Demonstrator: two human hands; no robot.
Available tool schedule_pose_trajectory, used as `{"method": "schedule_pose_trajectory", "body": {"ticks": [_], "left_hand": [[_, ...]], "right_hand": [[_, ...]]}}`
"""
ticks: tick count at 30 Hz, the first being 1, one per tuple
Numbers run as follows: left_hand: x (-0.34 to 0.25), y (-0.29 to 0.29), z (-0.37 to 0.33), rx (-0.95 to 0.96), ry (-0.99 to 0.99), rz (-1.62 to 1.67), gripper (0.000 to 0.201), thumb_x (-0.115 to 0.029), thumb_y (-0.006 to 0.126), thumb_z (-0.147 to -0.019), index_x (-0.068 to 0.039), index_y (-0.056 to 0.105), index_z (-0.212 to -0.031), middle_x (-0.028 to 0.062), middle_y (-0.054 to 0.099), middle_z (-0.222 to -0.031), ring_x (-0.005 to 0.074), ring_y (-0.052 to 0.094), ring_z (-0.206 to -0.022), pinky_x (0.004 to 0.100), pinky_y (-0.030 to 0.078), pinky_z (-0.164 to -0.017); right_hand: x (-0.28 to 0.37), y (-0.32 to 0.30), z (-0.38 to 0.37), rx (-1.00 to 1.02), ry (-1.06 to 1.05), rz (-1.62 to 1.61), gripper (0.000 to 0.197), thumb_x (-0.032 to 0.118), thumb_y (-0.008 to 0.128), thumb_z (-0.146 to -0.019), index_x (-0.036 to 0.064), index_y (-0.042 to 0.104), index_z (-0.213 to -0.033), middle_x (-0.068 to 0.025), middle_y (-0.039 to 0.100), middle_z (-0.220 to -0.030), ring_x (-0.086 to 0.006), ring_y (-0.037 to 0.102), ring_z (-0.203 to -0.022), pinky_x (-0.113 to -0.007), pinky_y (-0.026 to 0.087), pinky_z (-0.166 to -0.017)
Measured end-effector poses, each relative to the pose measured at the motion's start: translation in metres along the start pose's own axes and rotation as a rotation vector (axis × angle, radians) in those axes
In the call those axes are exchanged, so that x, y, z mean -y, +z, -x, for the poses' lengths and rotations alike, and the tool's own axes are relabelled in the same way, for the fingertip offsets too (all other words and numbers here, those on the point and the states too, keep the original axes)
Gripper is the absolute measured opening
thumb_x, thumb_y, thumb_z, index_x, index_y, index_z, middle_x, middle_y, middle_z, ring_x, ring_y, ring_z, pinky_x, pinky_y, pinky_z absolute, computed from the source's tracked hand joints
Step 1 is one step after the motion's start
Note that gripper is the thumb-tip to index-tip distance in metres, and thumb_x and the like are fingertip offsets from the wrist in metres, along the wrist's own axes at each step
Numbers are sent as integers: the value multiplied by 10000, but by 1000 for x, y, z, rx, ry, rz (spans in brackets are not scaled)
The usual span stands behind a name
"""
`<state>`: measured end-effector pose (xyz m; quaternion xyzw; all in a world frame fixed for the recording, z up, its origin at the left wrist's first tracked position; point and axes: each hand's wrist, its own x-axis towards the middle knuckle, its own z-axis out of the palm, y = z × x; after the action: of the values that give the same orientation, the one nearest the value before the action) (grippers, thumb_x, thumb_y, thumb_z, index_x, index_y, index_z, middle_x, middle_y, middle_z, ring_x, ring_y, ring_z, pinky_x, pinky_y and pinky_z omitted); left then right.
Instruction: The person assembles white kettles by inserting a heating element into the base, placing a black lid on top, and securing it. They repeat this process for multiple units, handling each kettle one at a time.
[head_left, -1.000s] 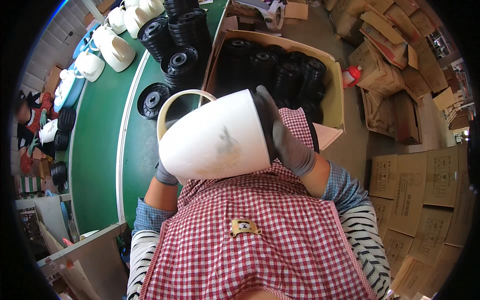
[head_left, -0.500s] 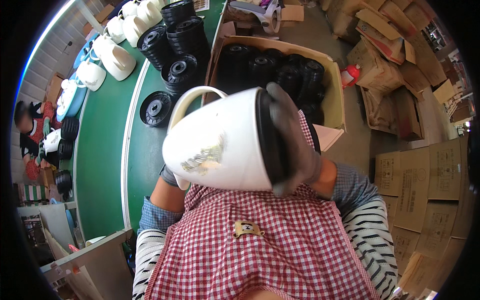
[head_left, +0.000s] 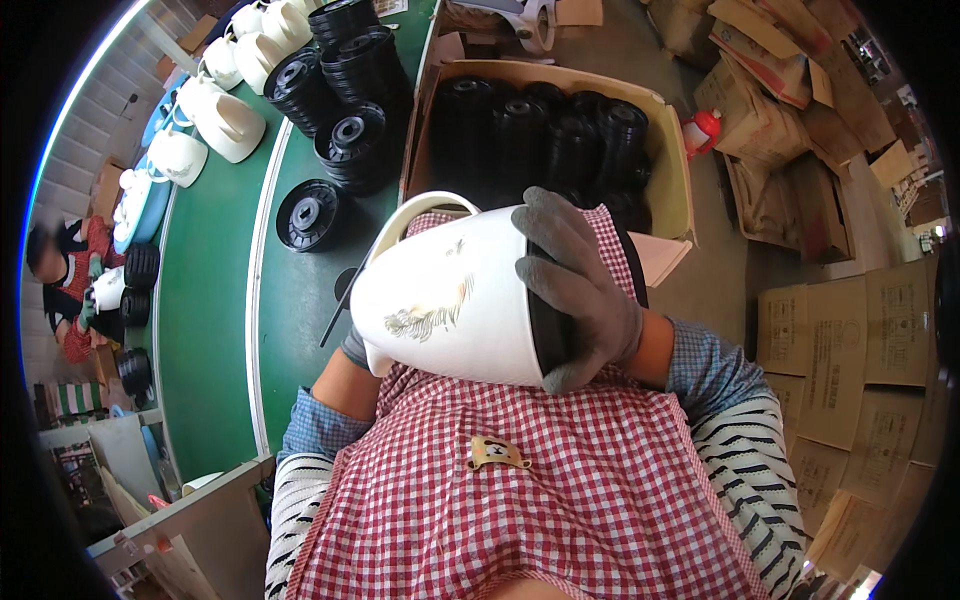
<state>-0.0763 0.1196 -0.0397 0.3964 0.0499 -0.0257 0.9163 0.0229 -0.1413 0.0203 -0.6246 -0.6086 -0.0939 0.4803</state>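
Observation:
A white kettle [head_left: 440, 300] with a handle, a spout and a gold-and-grey printed pattern lies on its side in front of my apron. Its black base [head_left: 552, 335] faces right. My right hand [head_left: 585, 290], in a grey glove, wraps round that base, fingers spread over the rim and thumb below. At the kettle's left end, by the spout, my left hand [head_left: 354, 348] holds the kettle; its fingers are hidden behind the white body. A thin dark rod [head_left: 342, 312] shows beside the handle; what it belongs to is hidden.
On the green table, stacks of black round bases [head_left: 365, 70] and a single base [head_left: 308, 215] stand ahead. White kettles [head_left: 222, 118] line the far left. A carton [head_left: 670, 150] of black parts is ahead; more cartons [head_left: 850, 350] stand right. A co-worker [head_left: 75, 270] sits far left.
My right hand, blurred before, is now settled around the black base with its fingers plain to see. The kettle has shifted slightly right and down.

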Motion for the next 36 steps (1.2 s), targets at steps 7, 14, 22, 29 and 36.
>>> {"method": "schedule_pose_trajectory", "body": {"ticks": [7,14,22,29,36], "left_hand": [[-34,-2,-4,-205,260,-651,408,-154,791,-834,22,594,-1144,120,712,-1056,170,691,-942,311,565,-822],[-56,86,-66,128,302,-1896,370,-200,759,-775,-20,627,-1070,193,703,-947,362,705,-892,419,569,-777],[2,67,-36,277,42,-1206,514,-155,770,-803,-58,582,-1271,206,590,-1298,334,599,-1213,396,491,-1010],[-4,65,-1,447,292,-1572,703,-298,907,-660,-111,607,-1268,282,359,-1503,476,470,-1318,496,472,-1059],[5,75,-3,445,309,-1718,550,-247,844,-639,-105,685,-1146,259,376,-1462,411,465,-1303,474,499,-1018]], "right_hand": [[-42,34,29,-329,702,-641,830,644,433,-992,80,274,-1579,-120,446,-1508,-254,448,-1386,-383,354,-1171],[-49,-19,19,-498,564,72,646,486,489,-1042,30,430,-1494,-216,459,-1507,-339,463,-1377,-428,344,-1167],[-18,7,37,1,273,-2,572,508,376,-1058,80,559,-1389,-183,592,-1374,-350,517,-1326,-500,286,-1173],[-10,-6,19,375,346,283,760,650,809,-651,122,634,-1168,-170,455,-1490,-423,374,-1394,-574,227,-1194],[3,5,14,476,457,366,303,347,810,-586,95,699,-713,-149,433,-1503,-407,277,-1426,-629,160,-1170]]}}
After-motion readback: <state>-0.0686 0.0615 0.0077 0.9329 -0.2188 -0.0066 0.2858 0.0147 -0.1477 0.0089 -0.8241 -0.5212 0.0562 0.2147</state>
